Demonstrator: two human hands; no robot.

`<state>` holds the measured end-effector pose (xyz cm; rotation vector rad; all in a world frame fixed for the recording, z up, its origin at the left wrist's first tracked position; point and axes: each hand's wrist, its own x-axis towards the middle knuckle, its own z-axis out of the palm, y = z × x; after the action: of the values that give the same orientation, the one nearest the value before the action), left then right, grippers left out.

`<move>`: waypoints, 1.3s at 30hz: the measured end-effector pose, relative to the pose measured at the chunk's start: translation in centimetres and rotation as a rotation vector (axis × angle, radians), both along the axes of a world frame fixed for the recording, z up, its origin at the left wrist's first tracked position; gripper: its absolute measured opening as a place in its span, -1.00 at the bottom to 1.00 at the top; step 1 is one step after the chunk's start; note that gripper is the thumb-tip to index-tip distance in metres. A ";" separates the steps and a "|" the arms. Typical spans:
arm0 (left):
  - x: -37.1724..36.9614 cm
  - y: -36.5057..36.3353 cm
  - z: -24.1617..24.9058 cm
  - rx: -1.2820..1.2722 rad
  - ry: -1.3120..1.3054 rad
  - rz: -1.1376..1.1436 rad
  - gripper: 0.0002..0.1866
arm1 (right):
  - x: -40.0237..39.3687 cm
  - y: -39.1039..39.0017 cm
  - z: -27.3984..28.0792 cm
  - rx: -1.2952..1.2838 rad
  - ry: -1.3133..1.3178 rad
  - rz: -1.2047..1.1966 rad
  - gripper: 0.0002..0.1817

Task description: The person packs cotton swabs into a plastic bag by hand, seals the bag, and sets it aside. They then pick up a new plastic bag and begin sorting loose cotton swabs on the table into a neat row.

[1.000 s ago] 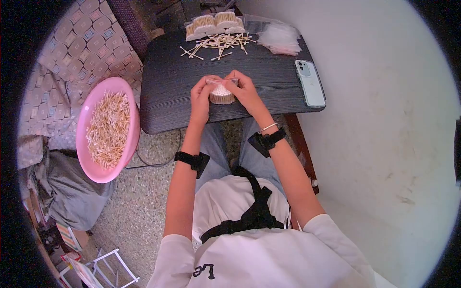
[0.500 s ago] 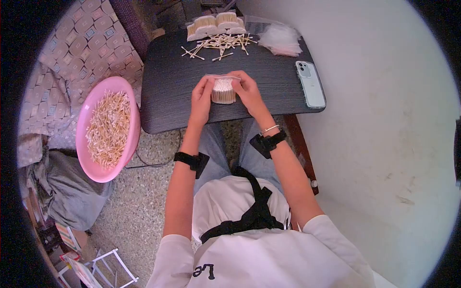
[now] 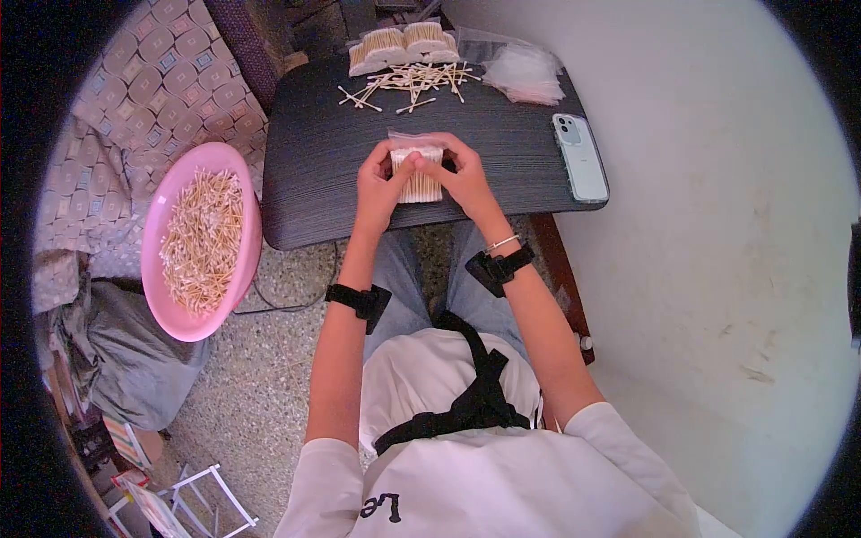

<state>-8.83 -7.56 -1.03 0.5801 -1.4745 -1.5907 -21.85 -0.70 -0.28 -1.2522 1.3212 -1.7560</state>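
Note:
Over the near half of the dark table, a clear plastic bag of cotton swabs (image 3: 419,186) is held between both hands. My left hand (image 3: 378,184) grips its left side, thumb pressed on the front. From the right, my right hand (image 3: 462,177) holds it the same way, its thumb meeting the left one near the middle. The bag's upper edge sticks up above the fingers. Swabs stand side by side inside, white tips at top and bottom. Fingers behind the bag are hidden.
Loose cotton swabs (image 3: 414,82) lie behind, with several filled swab bags (image 3: 386,45) at the back of the table (image 3: 314,170). Flat clear bags (image 3: 525,73) and a phone (image 3: 581,160) are at the right. A pink basin (image 3: 152,260) full of swabs stands left.
The bag has tipped so its front faces me more. Both thumbs have moved inward from the top corners onto the front of the bag.

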 end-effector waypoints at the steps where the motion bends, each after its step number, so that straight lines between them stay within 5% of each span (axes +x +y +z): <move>1: 0.0 0.0 0.0 0.012 -0.002 -0.003 -0.76 | -0.1 0.0 -0.2 0.014 -0.009 -0.003 -0.66; 39: 0.2 -0.1 0.0 0.074 0.003 -0.013 -0.81 | -0.4 -0.1 -1.1 0.034 -0.058 -0.153 -0.83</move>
<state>-8.65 -7.69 -1.02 0.6114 -1.4251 -1.6609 -22.21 -0.84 -1.40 -1.0979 1.4398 -1.8515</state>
